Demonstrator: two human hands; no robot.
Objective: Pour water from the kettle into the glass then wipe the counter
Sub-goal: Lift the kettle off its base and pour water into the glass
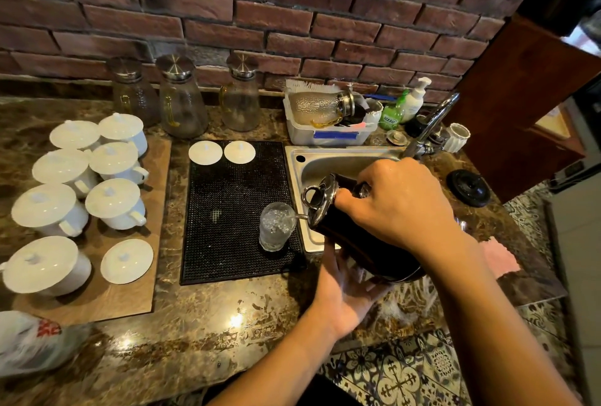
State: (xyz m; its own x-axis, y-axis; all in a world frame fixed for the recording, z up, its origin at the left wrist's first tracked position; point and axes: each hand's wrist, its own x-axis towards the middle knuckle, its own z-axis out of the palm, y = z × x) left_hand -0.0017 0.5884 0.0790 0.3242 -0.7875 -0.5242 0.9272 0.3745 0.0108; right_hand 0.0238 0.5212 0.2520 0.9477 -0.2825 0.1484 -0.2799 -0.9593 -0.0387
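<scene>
A dark red brick wall [227,15] with grey mortar runs behind a glossy, brown, marble-patterned counter [211,324]. A steel sink [325,158] is set into it at right. Bright spots of reflected light [235,319] glint near its front edge. A reddish-brown wooden panel [520,97] stands at far right. The floor [400,373] has ornate dark-and-cream patterned tiles.

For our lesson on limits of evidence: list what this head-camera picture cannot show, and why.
Handle of the kettle: head view, covered by the right hand.
Underside of the kettle: head view, covered by the left hand.
Pink cloth: head view, partly behind the right forearm.
Plastic bag: head view, blurred, cut by the left edge.
Label of the green bottle: head view, too small to read.
</scene>
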